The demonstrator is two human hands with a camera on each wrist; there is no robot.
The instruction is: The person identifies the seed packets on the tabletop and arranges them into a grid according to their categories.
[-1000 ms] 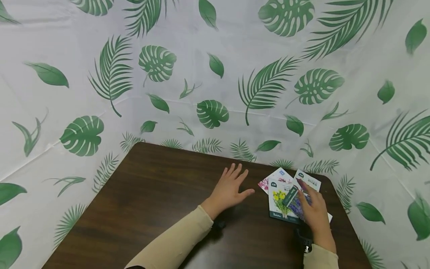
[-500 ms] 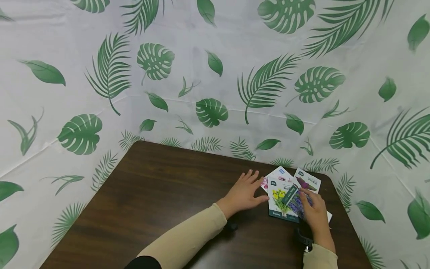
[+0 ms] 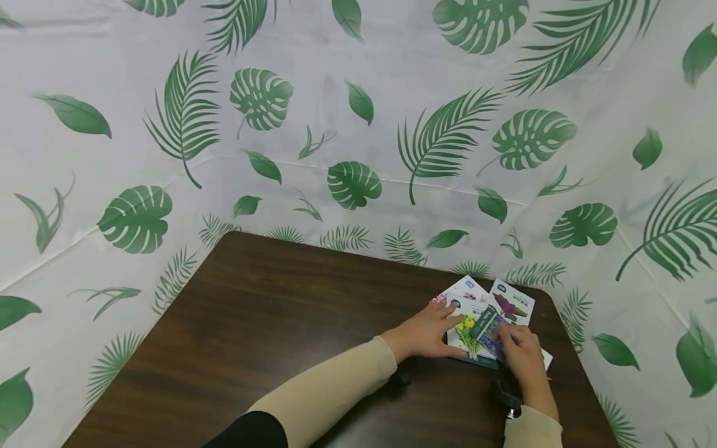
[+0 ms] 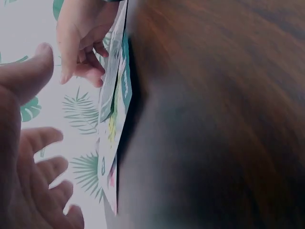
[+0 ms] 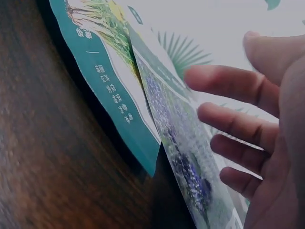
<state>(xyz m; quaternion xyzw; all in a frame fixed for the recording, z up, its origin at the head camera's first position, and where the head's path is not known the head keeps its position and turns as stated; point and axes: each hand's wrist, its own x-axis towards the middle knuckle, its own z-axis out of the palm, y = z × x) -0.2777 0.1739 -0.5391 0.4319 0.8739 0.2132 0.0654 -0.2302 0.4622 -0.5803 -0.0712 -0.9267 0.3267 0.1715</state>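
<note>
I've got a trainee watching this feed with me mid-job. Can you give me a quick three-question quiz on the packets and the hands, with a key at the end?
1. Which is nearer the purple-flowered packet: the left hand or the right hand?

2. What lies partly over the yellow-flowered packet?
A. The pink-flowered packet
B. The purple-flowered packet
C. The black strap

3. True or false: the left hand is clenched in a fist.

Key
1. The right hand.
2. B.
3. False; its fingers are spread apart.
</note>
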